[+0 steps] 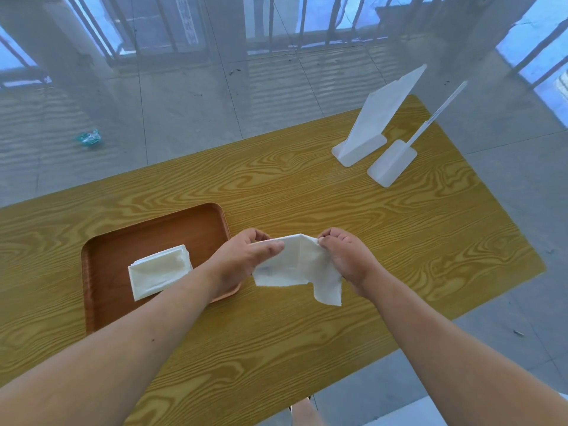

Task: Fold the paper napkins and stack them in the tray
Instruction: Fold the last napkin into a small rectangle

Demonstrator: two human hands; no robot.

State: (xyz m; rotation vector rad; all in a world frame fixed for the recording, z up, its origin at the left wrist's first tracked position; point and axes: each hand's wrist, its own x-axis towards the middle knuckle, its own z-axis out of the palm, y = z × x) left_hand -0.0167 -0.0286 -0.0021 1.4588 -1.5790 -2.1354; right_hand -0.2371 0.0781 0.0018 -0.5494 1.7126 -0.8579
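A white paper napkin [299,265] hangs in the air between my two hands, above the table's middle. My left hand [242,256] pinches its upper left edge, and my right hand [344,256] pinches its upper right corner. The sheet droops loosely, one corner dangling lower on the right. To the left lies a brown tray [101,302] holding a stack of folded white napkins [159,270] near its centre. My left forearm crosses the tray's near right corner.
The yellow wood-grain table [307,186] runs from lower left to upper right. Two white plastic stands [365,139] [392,162] sit at its far right end. Grey tiled floor surrounds the table, with a blue-green scrap [88,138] on it.
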